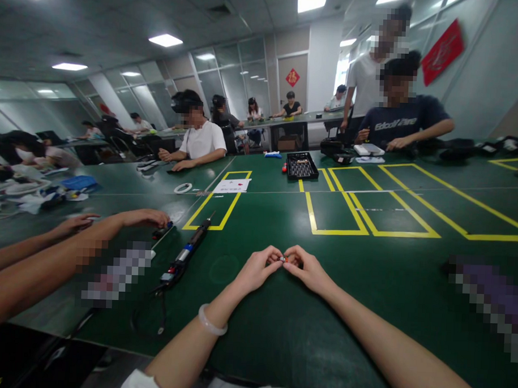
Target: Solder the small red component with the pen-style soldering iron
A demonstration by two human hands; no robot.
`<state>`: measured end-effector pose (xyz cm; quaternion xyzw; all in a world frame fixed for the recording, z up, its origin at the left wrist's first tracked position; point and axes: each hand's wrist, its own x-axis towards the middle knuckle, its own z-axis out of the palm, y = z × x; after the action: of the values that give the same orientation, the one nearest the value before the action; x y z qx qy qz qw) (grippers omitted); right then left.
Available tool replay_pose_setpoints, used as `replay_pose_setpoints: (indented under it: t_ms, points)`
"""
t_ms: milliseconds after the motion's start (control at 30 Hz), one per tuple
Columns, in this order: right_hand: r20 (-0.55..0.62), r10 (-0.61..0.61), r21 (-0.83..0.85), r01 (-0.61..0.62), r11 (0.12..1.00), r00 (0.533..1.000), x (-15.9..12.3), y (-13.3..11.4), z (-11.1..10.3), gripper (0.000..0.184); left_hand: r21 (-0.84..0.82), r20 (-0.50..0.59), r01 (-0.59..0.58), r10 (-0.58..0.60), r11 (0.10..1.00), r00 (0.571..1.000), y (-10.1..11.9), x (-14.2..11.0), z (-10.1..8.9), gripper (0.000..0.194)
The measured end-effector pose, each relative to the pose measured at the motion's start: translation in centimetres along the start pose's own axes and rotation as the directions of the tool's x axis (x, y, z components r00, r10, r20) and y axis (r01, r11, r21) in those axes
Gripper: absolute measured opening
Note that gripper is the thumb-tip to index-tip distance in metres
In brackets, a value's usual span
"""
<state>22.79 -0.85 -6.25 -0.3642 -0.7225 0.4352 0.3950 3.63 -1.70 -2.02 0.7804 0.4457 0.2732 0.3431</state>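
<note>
My left hand (260, 269) and my right hand (308, 269) meet over the green table (276, 313), fingertips almost touching. Between them sits a tiny part (284, 260) with grey and orange on it, too small for me to tell its kind. Both hands are closed in a pinch on it, and the fingers hide most of it. A pale bangle (212, 321) circles my left wrist. Left of my hands lies an electric screwdriver (184, 256), its bit pointing away from me and its cable trailing toward the near edge.
At left, a co-worker's hand (150, 217) rests by a small dark object. Yellow tape outlines (338, 232) mark the table. Farther back are a black tray (301, 166) of small parts, a paper sheet (232, 186) and a white ring (182, 188). People sit across the table.
</note>
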Motion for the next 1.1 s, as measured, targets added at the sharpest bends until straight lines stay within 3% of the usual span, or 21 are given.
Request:
replay_pose_setpoints:
  t_ms: [167,333,433,533,633,700,867,1100]
  points:
    - [0.029,-0.021,0.004,0.020,1.000,0.999,-0.1,-0.1,0.1,0.019,0.035,0.062,0.011,-0.013,0.999,0.998,0.2,-0.4,-0.6,0.024]
    - [0.047,0.023,-0.023,-0.021,1.000,0.999,-0.1,-0.2,0.1,0.018,0.267,0.035,0.041,-0.053,0.963,0.998,-0.4,-3.6,-4.9,0.049]
    - [0.069,0.024,-0.029,-0.022,0.999,0.997,-0.1,-0.2,0.2,0.016,0.465,-0.134,0.154,-0.102,0.872,0.986,-3.2,-6.7,-9.1,0.059]
    - [0.077,0.016,-0.027,-0.014,1.000,0.997,-0.1,-0.1,0.2,0.015,0.576,-0.343,0.352,-0.172,0.738,0.923,-7.3,-10.1,-13.5,0.070]
    - [0.078,0.011,-0.035,-0.008,0.999,0.997,-0.1,-0.1,0.2,0.015,0.603,-0.415,0.514,-0.310,0.610,0.855,-11.0,-12.9,-16.8,0.085]
    - [0.078,0.009,-0.039,-0.006,0.999,0.997,-0.1,0.0,0.2,0.015,0.591,-0.388,0.558,-0.401,0.582,0.830,-12.5,-14.2,-18.1,0.089]
    - [0.079,0.016,-0.040,-0.013,0.999,0.997,-0.1,0.0,0.2,0.016,0.535,-0.250,0.523,-0.467,0.663,0.848,-13.3,-15.4,-19.1,0.079]
    - [0.088,-0.005,-0.057,0.010,0.998,0.996,0.0,0.1,0.3,0.013,0.521,-0.273,0.510,-0.432,0.685,0.860,-11.1,-14.1,-17.7,0.071]
